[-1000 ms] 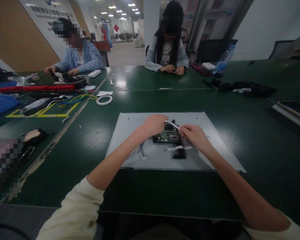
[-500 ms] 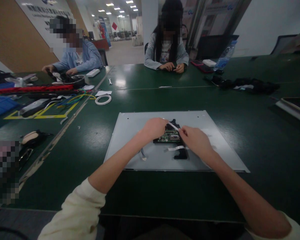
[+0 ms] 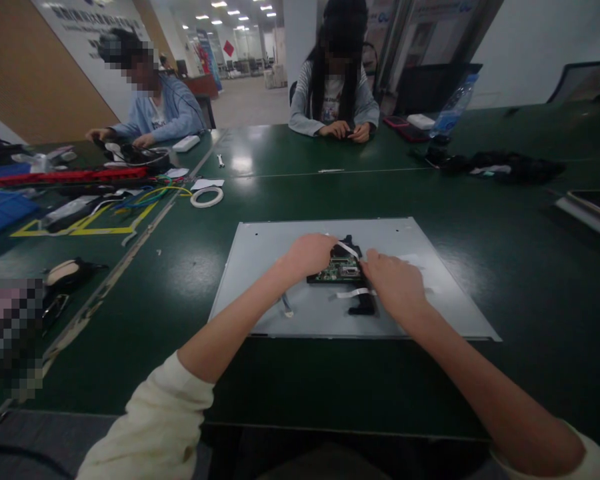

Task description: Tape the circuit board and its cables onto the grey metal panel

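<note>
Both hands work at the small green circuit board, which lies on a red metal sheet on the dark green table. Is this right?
Not quite. In the head view the sheet under the small green circuit board is pale grey metal, not red. The left hand and right hand are at the board, on the dark green table.

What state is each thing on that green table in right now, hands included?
Grey panel: lying flat on the table.
Circuit board: resting on the panel, between both hands.
White ribbon strip: bent up over the board, at the left hand's fingertips.
Second white strip: lying loose on the panel.
Left hand: fingers curled at the board's edge.
Right hand: resting beside the board, grip unclear.
Tape roll: lying flat.
Water bottle: upright.
</note>
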Demonstrator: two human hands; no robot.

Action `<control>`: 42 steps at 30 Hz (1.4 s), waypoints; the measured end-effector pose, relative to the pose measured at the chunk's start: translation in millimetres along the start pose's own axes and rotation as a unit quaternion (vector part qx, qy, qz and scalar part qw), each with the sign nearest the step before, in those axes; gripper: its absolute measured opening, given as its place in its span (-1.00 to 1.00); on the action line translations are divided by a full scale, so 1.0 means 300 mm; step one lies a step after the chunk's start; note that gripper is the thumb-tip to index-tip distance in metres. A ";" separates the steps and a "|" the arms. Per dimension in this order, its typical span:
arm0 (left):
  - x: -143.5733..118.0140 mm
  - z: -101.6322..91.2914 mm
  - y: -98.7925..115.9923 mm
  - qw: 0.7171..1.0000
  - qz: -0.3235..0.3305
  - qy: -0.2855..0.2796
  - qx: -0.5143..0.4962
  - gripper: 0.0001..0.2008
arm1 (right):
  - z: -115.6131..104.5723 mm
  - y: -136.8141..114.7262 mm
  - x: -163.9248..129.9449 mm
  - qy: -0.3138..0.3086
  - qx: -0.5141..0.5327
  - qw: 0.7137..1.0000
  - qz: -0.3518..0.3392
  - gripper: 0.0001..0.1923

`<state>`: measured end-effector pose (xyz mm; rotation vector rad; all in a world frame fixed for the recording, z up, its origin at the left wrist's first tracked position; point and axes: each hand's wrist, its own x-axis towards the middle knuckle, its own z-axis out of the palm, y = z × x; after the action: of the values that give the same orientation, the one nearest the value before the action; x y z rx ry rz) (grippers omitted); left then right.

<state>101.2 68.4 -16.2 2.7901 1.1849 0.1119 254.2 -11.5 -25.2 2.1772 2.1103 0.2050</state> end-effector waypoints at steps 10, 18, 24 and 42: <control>0.026 -0.057 0.021 0.927 -0.068 0.120 -0.349 -0.54 | -0.050 0.054 0.005 0.143 0.282 0.949 0.006 -0.89; -0.019 -0.181 0.142 0.675 -0.108 0.095 -0.723 -0.59 | -0.050 -0.022 -0.037 0.067 0.610 0.786 -0.073 -0.63; -0.016 -0.146 0.178 0.636 -0.137 0.107 -0.751 -0.74 | -0.045 -0.038 -0.047 0.033 0.619 0.782 -0.063 -0.68; -0.012 -0.172 0.076 0.705 -0.045 0.171 -0.687 -0.69 | -0.070 -0.014 -0.031 -0.011 0.750 0.660 -0.029 -0.71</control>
<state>109.3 53.9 37.9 1.3567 0.6941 1.0379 246.2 -21.2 -5.3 2.3601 2.5356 -2.3284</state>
